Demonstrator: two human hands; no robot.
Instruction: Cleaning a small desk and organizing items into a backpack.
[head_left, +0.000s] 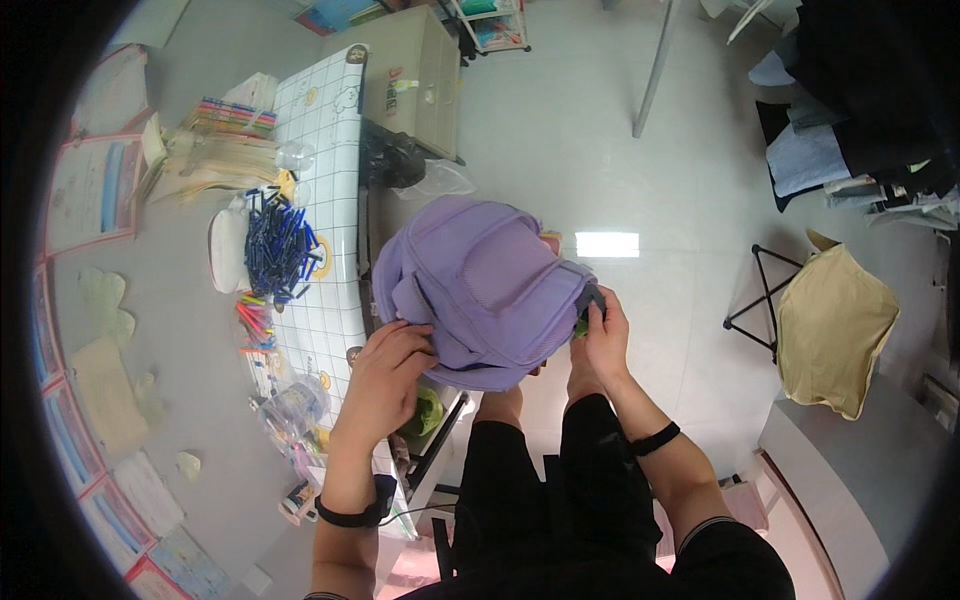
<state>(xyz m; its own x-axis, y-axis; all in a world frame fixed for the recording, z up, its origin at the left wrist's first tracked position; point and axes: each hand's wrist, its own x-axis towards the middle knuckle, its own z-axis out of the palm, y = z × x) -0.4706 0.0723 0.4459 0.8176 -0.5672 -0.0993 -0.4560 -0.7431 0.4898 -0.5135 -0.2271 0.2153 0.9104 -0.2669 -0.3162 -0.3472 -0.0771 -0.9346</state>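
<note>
A purple fabric backpack (487, 277) hangs in front of me, above the floor and beside the table's edge. My left hand (394, 367) is on its lower left side, the fingers curled over the fabric near a zipped pocket. At the backpack's right end, my right hand (606, 330) grips a dark grey strap (592, 298) between thumb and fingers. Something green shows just below that strap. The far side of the backpack and what is inside it are hidden.
Left stands a table with a white checked cover (337, 225), bearing a heap of blue pens (277, 244), books (232, 116) and a clear plastic jug (296, 405). Beyond it is a beige cabinet (412, 75). A folding chair with tan fabric (836, 330) stands right; clothes (810, 157) hang upper right.
</note>
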